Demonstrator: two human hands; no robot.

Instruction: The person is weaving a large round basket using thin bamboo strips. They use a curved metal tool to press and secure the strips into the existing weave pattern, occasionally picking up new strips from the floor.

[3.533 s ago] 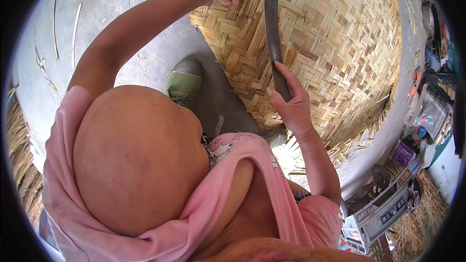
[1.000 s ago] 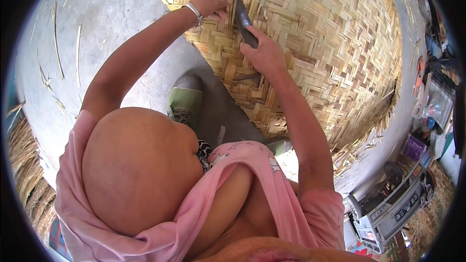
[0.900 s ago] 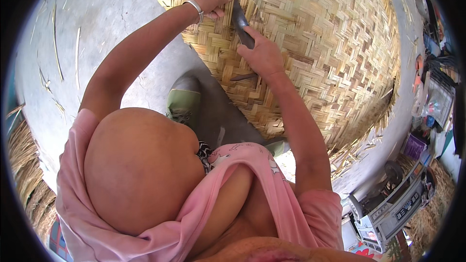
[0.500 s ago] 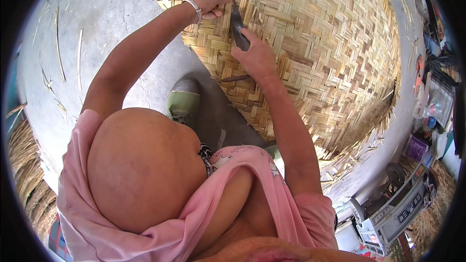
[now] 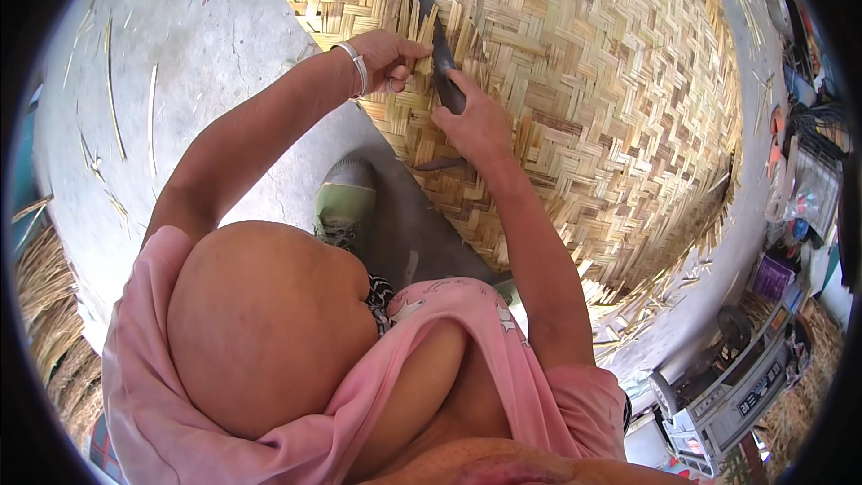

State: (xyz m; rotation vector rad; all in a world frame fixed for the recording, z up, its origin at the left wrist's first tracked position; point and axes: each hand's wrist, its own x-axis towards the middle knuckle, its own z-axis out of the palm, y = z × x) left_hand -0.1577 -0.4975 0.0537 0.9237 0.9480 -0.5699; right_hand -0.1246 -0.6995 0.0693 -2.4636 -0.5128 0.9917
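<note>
My left hand (image 5: 386, 56), with a silver bangle at the wrist, is closed in a pinch at the lower end of a pale bamboo strip (image 5: 426, 30). That strip crosses over a dark, narrow blade-like tool (image 5: 442, 58). My right hand (image 5: 480, 121) grips the near end of the tool, which points away from me into the weave. Beneath both hands spreads a large woven bamboo mat (image 5: 593, 99). A dark pointed piece (image 5: 440, 163) shows beside my right wrist; whether it joins the tool I cannot tell.
A green boot (image 5: 346, 207) stands on grey concrete floor (image 5: 215, 27) at the mat's near-left edge. Loose strips (image 5: 152, 117) lie on the floor. A wheeled metal frame (image 5: 732, 386) and clutter stand at right. Straw-like bundles (image 5: 49, 305) are at left.
My left hand has come nearer to me along the tool. More of the tool's far end shows, beyond the strip now crossing it. The whole view has shifted slightly.
</note>
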